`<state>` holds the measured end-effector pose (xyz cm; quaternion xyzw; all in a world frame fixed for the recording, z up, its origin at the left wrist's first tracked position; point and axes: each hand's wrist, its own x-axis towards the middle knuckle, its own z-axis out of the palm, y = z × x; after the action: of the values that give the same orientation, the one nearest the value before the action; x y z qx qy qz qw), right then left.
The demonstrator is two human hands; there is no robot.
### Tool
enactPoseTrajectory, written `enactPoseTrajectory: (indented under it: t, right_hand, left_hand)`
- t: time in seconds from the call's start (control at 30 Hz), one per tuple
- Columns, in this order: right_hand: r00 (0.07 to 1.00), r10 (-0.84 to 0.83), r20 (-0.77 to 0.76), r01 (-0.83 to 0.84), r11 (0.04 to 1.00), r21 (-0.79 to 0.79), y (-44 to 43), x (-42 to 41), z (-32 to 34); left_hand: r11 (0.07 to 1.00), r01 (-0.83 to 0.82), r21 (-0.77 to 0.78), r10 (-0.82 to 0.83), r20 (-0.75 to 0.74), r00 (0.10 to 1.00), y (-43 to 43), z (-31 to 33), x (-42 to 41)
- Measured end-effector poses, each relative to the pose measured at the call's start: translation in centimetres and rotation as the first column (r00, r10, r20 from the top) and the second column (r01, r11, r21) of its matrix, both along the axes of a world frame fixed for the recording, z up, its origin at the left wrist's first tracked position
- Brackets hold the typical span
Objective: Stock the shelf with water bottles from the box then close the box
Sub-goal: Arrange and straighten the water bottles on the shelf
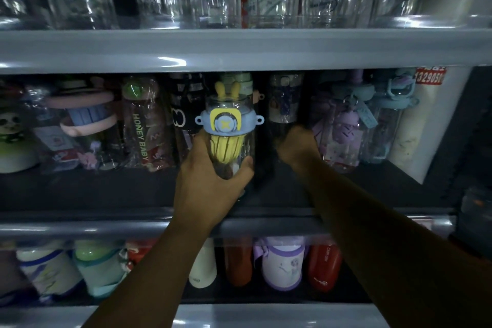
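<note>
My left hand [210, 184] grips a clear water bottle [229, 125] with a blue lid, a yellow strap and yellow ears, upright at the front of the middle shelf [106, 226]. My right hand [298, 148] reaches deeper into the same shelf, just right of that bottle, against the base of a dark bottle [285, 98]. Its fingers are lost in the shadow, so whether it holds that bottle is unclear. The box is out of view.
Wrapped bottles fill the middle shelf on both sides: a "HONEY BABY" bottle [141, 125] to the left, purple and blue bottles [346, 125] to the right. Clear bottles line the upper shelf [239, 48]. Red, white and purple bottles [285, 263] stand on the lower shelf.
</note>
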<state>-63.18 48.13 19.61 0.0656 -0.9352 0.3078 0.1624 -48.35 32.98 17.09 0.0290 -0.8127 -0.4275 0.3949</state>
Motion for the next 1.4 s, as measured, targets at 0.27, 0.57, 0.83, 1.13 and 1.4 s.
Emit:
enactPoseTrajectory:
  t: [0.27, 0.57, 0.83, 1.13, 1.4]
  right_hand:
    - [0.984, 0.169, -0.057, -0.176, 0.973, -0.149, 1.5, 5.2, 1.2]
    - [0.99, 0.143, 0.004, -0.143, 0.989, -0.025, 2.8, 5.7, -1.3]
    - [0.997, 0.025, -0.074, -0.039, 0.981, -0.188, 1.4, 1.6, 0.6]
    - [0.995, 0.082, 0.063, -0.069, 0.981, -0.179, 0.1, -2.7, 0.1]
    - [0.999, 0.034, -0.008, -0.033, 0.997, 0.075, -0.3, -2.7, -1.1]
  left_hand:
    - [0.999, 0.044, -0.029, -0.043, 0.018, 0.999, 0.0, 0.1, 0.4]
    - [0.997, 0.066, -0.041, -0.065, 0.017, 0.998, -0.1, 0.1, 0.4]
    - [0.996, 0.07, -0.049, -0.069, 0.022, 0.997, -0.2, 0.1, 0.2]
    - [0.994, 0.076, -0.074, -0.076, 0.006, 0.997, -0.3, 0.0, 0.0]
    - [0.992, 0.073, -0.1, -0.073, 0.006, 0.997, -0.1, 0.1, 0.3]
